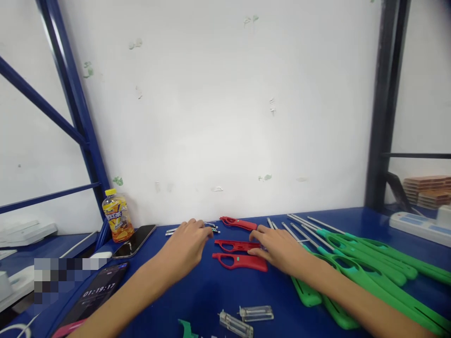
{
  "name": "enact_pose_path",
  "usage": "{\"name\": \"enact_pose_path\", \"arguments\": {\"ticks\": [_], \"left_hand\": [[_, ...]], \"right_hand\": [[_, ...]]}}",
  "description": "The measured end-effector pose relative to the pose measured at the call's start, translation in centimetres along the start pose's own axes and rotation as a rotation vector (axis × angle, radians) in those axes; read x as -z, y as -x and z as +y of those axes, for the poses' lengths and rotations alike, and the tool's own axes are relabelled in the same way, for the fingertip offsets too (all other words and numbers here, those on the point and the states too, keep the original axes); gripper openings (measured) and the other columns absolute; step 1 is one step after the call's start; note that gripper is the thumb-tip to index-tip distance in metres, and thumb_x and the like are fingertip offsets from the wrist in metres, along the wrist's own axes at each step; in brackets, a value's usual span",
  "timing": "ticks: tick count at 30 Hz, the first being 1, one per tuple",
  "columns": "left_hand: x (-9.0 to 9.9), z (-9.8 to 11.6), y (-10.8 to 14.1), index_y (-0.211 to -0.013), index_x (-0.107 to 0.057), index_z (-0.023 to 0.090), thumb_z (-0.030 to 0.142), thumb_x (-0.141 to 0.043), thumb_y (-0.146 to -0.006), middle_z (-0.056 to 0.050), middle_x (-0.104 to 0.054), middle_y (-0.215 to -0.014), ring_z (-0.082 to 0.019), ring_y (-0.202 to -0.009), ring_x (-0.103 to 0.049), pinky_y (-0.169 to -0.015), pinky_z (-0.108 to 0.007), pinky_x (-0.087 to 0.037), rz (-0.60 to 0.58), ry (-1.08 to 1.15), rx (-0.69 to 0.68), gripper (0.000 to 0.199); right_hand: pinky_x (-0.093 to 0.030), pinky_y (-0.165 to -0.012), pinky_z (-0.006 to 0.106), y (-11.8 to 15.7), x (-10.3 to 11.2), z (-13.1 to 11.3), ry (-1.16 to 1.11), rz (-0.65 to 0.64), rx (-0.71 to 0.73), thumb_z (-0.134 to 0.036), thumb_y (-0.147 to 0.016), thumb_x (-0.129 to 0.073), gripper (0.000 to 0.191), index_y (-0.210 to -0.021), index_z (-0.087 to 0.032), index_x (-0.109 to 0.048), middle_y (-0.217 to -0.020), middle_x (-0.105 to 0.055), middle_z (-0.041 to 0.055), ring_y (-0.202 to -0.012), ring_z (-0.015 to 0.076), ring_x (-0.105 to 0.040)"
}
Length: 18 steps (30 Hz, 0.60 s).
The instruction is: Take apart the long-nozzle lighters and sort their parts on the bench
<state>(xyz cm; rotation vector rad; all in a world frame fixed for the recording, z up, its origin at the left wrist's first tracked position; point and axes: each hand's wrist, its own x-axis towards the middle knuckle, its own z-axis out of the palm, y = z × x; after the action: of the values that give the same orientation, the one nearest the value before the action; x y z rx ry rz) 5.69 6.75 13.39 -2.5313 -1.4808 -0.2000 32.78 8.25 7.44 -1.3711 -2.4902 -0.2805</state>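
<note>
My left hand is over the blue table, beside small metal rods; its curled fingers hide whatever may be under them. My right hand touches the right end of the middle red lighter casing, fingers bent around that end. Another red casing with a small green mark lies just nearer to me, and a third red one lies farther back by the wall. Two clear fuel tanks rest near the front edge, with a green plastic piece to their left.
Several green long-necked lighters spread across the right side, partly under my right forearm. At left are a yellow-capped bottle, a black phone and a phone showing a timer. A power strip sits far right.
</note>
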Motion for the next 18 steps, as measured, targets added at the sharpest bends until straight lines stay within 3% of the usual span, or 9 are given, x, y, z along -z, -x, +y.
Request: {"name": "enact_pose_path", "arguments": {"ticks": [5, 11, 18], "left_hand": [[-1.5, 0.4, 0.0, -0.108, -0.069, 0.023, 0.021, -0.052, -0.093, -0.010, -0.069, -0.110, -0.028, -0.107, -0.062, -0.088, -0.038, -0.046, -0.139, 0.109, 0.056, 0.024], [-3.8, -0.1, -0.5, -0.113, -0.067, 0.024, 0.029, -0.064, -0.089, -0.009, -0.070, -0.108, -0.030, -0.103, -0.065, -0.082, -0.037, -0.049, -0.199, 0.124, 0.078, 0.025], [-5.3, -0.2, -0.8, -0.095, -0.063, 0.021, 0.020, -0.057, -0.091, -0.011, -0.067, -0.107, -0.031, -0.100, -0.065, -0.077, -0.037, -0.047, -0.202, 0.095, 0.062, 0.008]], "right_hand": [[-0.041, -0.064, 0.030, 0.7, 0.2, -0.5, -0.091, -0.009, 0.103, -0.052, -0.093, -0.063, 0.030, -0.099, -0.024, -0.070, -0.096, -0.070, 0.0034, -0.083, 0.0236, -0.069], [-0.035, -0.057, 0.030, 0.7, -0.2, -1.5, 0.046, -0.060, 0.144, -0.037, -0.095, -0.065, 0.017, -0.092, -0.021, -0.070, -0.095, -0.070, 0.0033, -0.075, 0.0226, -0.070], [-0.033, -0.055, 0.031, 1.0, -0.1, -2.1, 0.095, -0.035, 0.178, -0.035, -0.099, -0.059, 0.019, -0.101, -0.020, -0.069, -0.099, -0.068, 0.0054, -0.073, 0.0229, -0.069]]}}
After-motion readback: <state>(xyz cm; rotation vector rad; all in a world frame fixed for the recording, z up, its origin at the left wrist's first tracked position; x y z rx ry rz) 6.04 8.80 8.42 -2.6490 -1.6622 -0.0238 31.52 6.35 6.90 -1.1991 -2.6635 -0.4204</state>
